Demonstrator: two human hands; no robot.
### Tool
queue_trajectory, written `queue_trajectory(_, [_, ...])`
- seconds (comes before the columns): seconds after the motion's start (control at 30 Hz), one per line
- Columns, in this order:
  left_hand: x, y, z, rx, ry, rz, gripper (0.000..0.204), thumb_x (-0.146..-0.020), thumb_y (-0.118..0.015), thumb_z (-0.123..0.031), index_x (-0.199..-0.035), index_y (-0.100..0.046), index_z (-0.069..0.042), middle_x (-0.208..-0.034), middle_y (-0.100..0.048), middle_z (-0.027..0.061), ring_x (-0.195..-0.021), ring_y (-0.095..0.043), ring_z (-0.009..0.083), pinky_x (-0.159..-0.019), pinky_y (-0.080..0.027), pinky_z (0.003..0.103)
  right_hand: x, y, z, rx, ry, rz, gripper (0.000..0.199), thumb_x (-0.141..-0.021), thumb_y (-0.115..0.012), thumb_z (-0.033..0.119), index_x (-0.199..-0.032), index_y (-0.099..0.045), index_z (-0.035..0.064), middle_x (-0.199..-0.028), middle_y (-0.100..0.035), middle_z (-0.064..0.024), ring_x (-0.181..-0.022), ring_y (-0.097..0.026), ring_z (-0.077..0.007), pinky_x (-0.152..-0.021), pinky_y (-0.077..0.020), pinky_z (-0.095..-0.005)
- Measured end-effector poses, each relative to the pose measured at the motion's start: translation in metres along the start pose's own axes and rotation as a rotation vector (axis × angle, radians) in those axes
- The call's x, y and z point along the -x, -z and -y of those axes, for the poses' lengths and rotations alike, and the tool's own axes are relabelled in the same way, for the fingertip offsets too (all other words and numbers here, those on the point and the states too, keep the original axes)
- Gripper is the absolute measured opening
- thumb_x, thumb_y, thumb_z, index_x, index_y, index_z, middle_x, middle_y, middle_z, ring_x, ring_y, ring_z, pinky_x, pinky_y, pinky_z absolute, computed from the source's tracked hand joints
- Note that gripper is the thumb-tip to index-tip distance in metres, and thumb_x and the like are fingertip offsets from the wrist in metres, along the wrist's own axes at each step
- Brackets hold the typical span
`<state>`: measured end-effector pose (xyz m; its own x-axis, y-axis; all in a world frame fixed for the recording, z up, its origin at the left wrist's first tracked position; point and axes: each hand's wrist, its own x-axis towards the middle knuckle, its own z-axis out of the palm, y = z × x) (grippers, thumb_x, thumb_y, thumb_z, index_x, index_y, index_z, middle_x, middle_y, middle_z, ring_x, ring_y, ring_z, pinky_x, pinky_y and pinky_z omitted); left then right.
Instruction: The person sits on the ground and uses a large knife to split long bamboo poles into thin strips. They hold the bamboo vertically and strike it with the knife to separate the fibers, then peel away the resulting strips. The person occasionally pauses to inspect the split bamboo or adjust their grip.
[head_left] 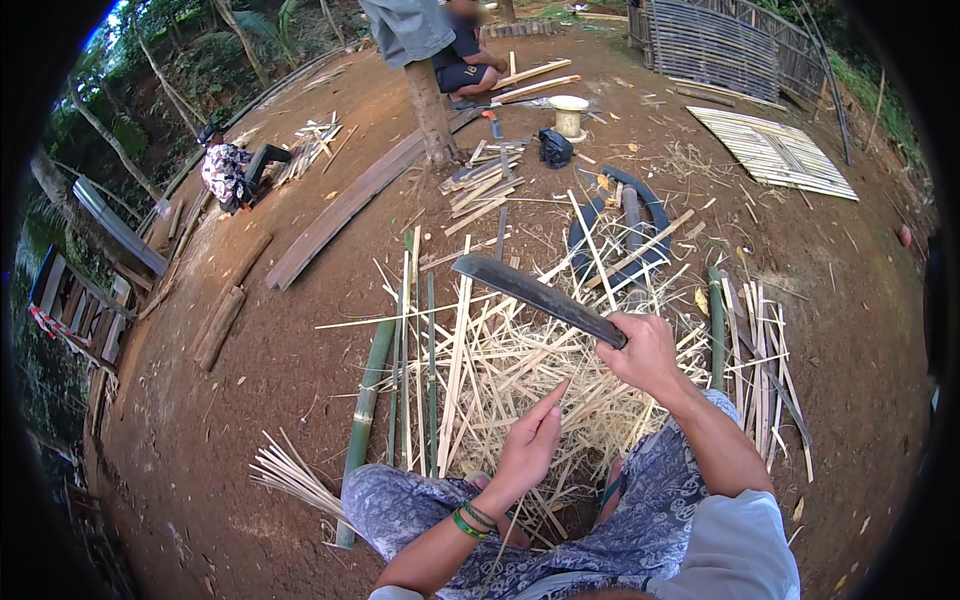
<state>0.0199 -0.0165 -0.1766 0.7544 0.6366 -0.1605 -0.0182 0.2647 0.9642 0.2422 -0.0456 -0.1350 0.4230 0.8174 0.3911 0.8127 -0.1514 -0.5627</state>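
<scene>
My right hand is wrapped round the handle of a machete. Its long dark blade points to the upper left, over the heap of shavings. Lower and to the left, my left hand has its index finger stretched along a thin bamboo strip, which seems pinched there; the palm hides part of it. The strip's lower end hangs over my patterned trousers. Pale bamboo strips and curled shavings cover the ground between my knees and beyond.
A green bamboo pole lies at left beside a strip bundle. More strips lie at right. Beyond are a black ring, a white spool, a black bag, a tree trunk, and people sitting or crouching.
</scene>
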Motion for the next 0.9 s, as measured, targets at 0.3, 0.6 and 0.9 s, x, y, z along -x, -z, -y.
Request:
queue_trajectory(0.3, [-0.0056,-0.0035,0.0008,-0.007,-0.013,0.018,0.045,-0.108,-0.041,-0.012,-0.151,-0.037,-0.003,-0.065,-0.033,-0.0084,-0.054,-0.030,0.0018,-0.048,-0.029,0.020,0.0001,0.0030,0.0044,0.099,0.064,-0.082,0.012,-0.068,-0.070,0.017,-0.073,-0.069,0.0068,-0.059,-0.062,-0.0134,-0.054,-0.063,-0.0334,-0.053,-0.0486,-0.0439])
queue_trajectory(0.6, [-0.0062,-0.0056,-0.0051,0.035,0.003,0.034,0.044,-0.108,-0.040,-0.013,-0.151,-0.037,-0.003,-0.065,-0.032,-0.0077,-0.053,-0.029,0.0026,-0.047,-0.029,0.020,-0.0020,0.0031,0.0023,0.133,0.128,-0.104,0.014,-0.068,-0.072,0.020,-0.075,-0.069,0.0085,-0.057,-0.061,-0.0130,-0.053,-0.062,-0.0341,-0.051,-0.0479,-0.0446])
queue_trajectory(0.9, [-0.0074,-0.0025,-0.0024,0.053,0.011,0.018,0.045,-0.107,-0.043,-0.015,-0.150,-0.041,-0.005,-0.067,-0.037,-0.0092,-0.055,-0.033,0.0004,-0.049,-0.031,0.019,-0.0040,0.0045,0.0068,0.185,0.119,-0.062,0.013,-0.072,-0.073,0.020,-0.078,-0.070,0.0082,-0.064,-0.066,-0.0111,-0.055,-0.064,-0.0324,-0.053,-0.0497,-0.0435])
